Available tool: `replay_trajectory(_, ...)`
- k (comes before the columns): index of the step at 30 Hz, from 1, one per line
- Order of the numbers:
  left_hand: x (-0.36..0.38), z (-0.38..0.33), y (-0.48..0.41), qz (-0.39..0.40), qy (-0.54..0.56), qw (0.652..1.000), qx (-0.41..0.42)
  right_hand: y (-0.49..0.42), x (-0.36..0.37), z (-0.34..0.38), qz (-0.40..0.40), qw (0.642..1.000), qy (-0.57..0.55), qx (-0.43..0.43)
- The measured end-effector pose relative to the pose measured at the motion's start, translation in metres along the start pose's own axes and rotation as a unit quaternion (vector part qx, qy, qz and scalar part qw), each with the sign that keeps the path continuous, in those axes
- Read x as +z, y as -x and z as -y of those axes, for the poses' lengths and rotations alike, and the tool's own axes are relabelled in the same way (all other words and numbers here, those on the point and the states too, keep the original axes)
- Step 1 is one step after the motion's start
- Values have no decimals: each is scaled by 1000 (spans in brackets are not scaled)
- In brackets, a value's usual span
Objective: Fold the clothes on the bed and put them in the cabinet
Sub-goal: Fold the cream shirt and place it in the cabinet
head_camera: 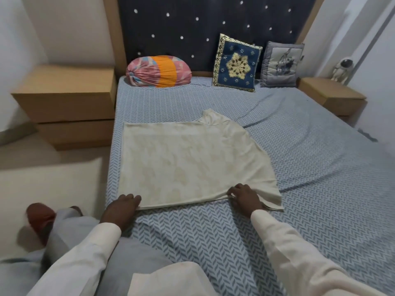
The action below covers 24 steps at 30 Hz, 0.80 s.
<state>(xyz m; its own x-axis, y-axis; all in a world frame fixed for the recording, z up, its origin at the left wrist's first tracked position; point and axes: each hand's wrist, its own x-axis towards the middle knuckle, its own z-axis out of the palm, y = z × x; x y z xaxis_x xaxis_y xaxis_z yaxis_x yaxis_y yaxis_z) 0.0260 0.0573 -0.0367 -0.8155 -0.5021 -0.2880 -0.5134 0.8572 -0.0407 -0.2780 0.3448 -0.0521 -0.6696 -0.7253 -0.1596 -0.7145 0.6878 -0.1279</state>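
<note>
Centrally in the head view, a cream garment (181, 159) is seen spread flat on the bed (310, 167), collar toward the top of the frame. Its lower-left corner is gripped by the left hand (123, 207), fingers curled over the edge. The hem further right is pinched by the right hand (243, 197). A blue cushion (236, 63) is propped at upper centre.

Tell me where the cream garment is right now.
In the head view, the cream garment lies spread flat on the left half of the bed, toward its near end, with the left hand and right hand holding its near hem.
</note>
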Motion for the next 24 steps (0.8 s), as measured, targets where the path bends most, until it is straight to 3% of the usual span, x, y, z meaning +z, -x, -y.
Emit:
replay_trajectory(6,-6,16,6,29,1,999,23,3,3,-2,-101,994,17,-31)
replay_trajectory(12,-10,25,6,78,0,997,7,3,0,-8,-9,999,-11,-29)
replay_trajectory(15,-14,36,-5,90,71,993,16,-11,-8,-7,-23,995,-96,2)
replay_trajectory(18,-22,55,-23,53,178,983,5,-35,-23,-5,-46,983,-165,58)
replay_trajectory(20,-28,66,-40,-7,284,958,-33,-59,-34,-1,-74,975,-194,78)
replay_trajectory(24,-33,71,-80,-90,460,872,-137,-111,-53,10,-87,968,-215,98)
